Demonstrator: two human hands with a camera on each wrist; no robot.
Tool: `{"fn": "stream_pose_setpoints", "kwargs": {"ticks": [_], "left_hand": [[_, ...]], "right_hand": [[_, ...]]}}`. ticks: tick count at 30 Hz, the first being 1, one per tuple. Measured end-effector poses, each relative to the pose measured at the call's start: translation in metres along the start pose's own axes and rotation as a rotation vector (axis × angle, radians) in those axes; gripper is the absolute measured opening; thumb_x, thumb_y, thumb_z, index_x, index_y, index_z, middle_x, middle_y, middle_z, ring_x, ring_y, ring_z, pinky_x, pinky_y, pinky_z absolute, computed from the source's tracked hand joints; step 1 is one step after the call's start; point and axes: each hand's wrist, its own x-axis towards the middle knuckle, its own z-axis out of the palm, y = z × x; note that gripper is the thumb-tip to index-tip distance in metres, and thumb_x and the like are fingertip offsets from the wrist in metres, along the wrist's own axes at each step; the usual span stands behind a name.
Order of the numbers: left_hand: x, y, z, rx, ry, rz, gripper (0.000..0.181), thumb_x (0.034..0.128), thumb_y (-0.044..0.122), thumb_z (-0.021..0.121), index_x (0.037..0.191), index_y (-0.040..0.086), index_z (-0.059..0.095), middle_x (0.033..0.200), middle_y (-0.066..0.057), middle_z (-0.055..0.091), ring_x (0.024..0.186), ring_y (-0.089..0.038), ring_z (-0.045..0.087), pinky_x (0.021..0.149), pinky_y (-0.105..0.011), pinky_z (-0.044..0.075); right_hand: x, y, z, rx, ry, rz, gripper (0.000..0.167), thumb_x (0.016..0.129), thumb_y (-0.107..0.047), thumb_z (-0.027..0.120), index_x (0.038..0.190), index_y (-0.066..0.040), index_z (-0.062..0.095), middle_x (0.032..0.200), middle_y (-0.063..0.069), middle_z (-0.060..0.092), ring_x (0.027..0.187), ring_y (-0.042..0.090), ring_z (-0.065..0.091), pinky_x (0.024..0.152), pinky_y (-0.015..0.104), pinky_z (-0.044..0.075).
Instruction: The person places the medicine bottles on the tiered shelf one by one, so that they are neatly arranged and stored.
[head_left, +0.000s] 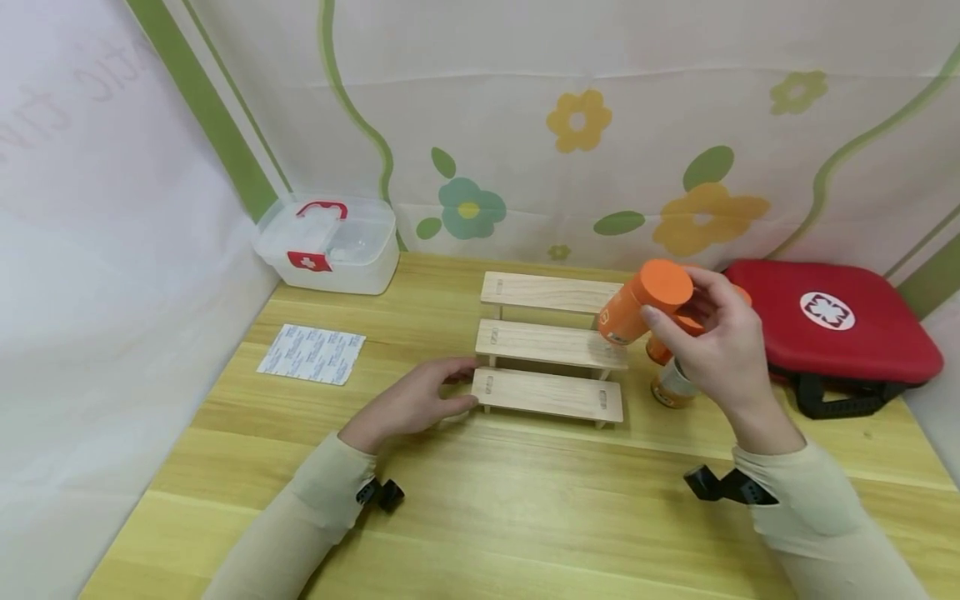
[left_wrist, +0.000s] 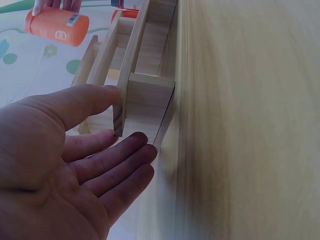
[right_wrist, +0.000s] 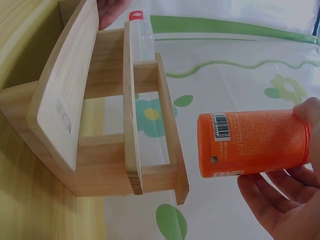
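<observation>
In the head view my right hand (head_left: 723, 350) grips an orange bottle (head_left: 630, 308) by its lid end, with thumb and fingers around it. It is held tilted in the air above the right ends of a wooden three-step rack (head_left: 547, 394). The right wrist view shows a barcode on the orange bottle (right_wrist: 250, 142). At the rack's left end is my left hand (head_left: 420, 396). Its thumb and index finger hold the end of the lowest board (left_wrist: 125, 75), while the other fingers extend loosely beside the leg.
Behind the right hand stand another orange bottle (head_left: 657, 350) and a silvery bottle (head_left: 675, 386), both partly hidden. A red first-aid case (head_left: 862, 333) lies at the right. At the left are a clear first-aid box (head_left: 360, 271) and a printed white packet (head_left: 312, 354). Patterned fabric hangs behind.
</observation>
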Motion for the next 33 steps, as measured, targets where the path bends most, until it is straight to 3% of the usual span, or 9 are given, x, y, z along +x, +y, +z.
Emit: {"fn": "stream_pose_setpoints", "kwargs": {"ticks": [23,33], "left_hand": [[0.000,0.001,0.001,0.007,-0.010,-0.001,0.062,0.1058,0.027,0.072,0.160,0.006,0.051,0.155,-0.010,0.063,0.144,-0.029,0.059,0.125,-0.051,0.046],[0.000,0.001,0.001,0.013,-0.008,-0.025,0.063,0.1051,0.026,0.073,0.160,0.006,0.050,0.154,-0.009,0.064,0.144,-0.027,0.059,0.125,-0.049,0.046]], "right_hand": [[0.022,-0.010,0.037,0.101,-0.087,0.017,0.052,0.095,-0.003,0.079,0.144,-0.003,0.063,0.128,-0.012,0.068,0.114,0.008,0.069,0.097,0.012,0.056],[0.036,-0.013,0.056,0.114,-0.121,-0.002,0.052,0.096,-0.005,0.080,0.145,0.000,0.062,0.129,-0.008,0.066,0.113,0.006,0.069,0.097,0.013,0.058]]}}
